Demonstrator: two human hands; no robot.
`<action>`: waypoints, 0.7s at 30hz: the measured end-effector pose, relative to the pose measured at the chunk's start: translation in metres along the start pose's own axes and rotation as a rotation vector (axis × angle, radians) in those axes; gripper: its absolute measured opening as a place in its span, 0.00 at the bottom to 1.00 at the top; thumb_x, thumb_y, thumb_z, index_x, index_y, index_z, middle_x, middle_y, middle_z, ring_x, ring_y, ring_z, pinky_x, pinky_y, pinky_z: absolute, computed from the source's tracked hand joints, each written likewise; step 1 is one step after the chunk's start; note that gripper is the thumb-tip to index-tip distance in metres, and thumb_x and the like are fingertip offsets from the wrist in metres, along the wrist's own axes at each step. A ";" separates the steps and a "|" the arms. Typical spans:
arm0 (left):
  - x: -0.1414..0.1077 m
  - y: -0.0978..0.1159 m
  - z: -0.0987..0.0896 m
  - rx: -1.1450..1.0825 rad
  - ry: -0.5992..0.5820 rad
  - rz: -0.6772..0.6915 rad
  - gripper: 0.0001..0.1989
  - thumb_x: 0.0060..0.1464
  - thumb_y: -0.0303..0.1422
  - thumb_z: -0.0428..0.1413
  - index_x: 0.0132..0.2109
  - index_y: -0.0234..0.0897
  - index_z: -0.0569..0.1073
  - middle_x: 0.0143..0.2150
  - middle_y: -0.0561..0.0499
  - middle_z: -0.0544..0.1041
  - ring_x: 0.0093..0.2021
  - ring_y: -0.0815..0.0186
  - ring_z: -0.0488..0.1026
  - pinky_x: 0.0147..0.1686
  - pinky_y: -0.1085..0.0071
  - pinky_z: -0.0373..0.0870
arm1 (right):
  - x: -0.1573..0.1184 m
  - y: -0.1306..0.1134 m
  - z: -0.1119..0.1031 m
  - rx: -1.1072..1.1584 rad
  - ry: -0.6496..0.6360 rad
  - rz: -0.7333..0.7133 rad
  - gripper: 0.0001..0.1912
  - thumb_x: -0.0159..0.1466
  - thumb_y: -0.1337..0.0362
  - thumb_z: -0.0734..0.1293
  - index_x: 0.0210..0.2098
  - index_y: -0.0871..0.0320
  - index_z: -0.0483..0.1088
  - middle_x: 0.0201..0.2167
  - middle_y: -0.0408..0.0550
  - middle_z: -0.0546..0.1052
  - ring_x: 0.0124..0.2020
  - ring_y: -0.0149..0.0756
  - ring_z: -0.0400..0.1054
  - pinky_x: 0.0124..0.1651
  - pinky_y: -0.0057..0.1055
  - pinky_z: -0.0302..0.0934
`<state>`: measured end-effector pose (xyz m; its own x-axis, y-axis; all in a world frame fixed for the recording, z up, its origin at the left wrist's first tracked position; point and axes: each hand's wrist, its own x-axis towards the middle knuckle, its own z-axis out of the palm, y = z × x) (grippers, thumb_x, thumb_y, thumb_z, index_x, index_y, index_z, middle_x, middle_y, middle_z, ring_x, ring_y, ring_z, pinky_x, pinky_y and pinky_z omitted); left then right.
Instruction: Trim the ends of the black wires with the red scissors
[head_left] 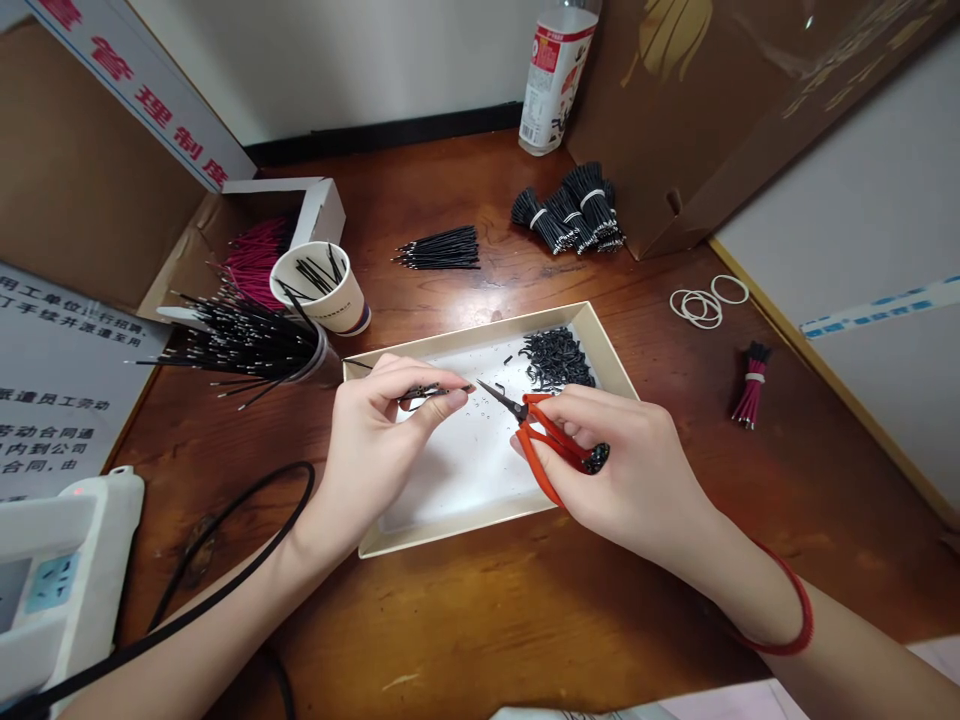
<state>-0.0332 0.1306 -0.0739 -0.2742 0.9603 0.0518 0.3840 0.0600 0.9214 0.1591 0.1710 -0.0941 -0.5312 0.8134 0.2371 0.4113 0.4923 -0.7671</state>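
Head view has the left hand pinching black wires above the box, nearer its left edge, and the right hand gripping red-handled scissors, whose tips had best meet the wire ends squarely, clear of the skin.

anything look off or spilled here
Mildly, yes: a black cable appears to lie over the left forearm, where it might snag. Inside the shallow box, a few small bits lie scattered away from the heap of short dark pieces. Nothing looks plainly damaged.
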 end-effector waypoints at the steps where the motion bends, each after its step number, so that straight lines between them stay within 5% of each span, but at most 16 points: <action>1: 0.000 0.000 0.000 -0.004 -0.002 0.006 0.04 0.50 0.28 0.63 0.32 0.43 0.81 0.32 0.57 0.80 0.35 0.69 0.71 0.36 0.70 0.64 | 0.000 0.000 0.000 0.002 0.001 0.003 0.09 0.60 0.70 0.67 0.24 0.59 0.66 0.19 0.39 0.61 0.21 0.25 0.53 0.24 0.25 0.50; 21: 0.000 0.000 0.001 0.013 -0.011 0.007 0.04 0.50 0.28 0.63 0.32 0.43 0.81 0.31 0.56 0.80 0.35 0.67 0.71 0.37 0.69 0.64 | 0.000 -0.001 -0.001 -0.031 -0.049 -0.027 0.11 0.62 0.71 0.65 0.23 0.59 0.65 0.19 0.39 0.61 0.21 0.26 0.52 0.25 0.26 0.50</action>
<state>-0.0327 0.1312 -0.0736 -0.2622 0.9635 0.0541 0.3971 0.0567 0.9160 0.1591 0.1709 -0.0923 -0.5776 0.7840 0.2276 0.4188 0.5239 -0.7417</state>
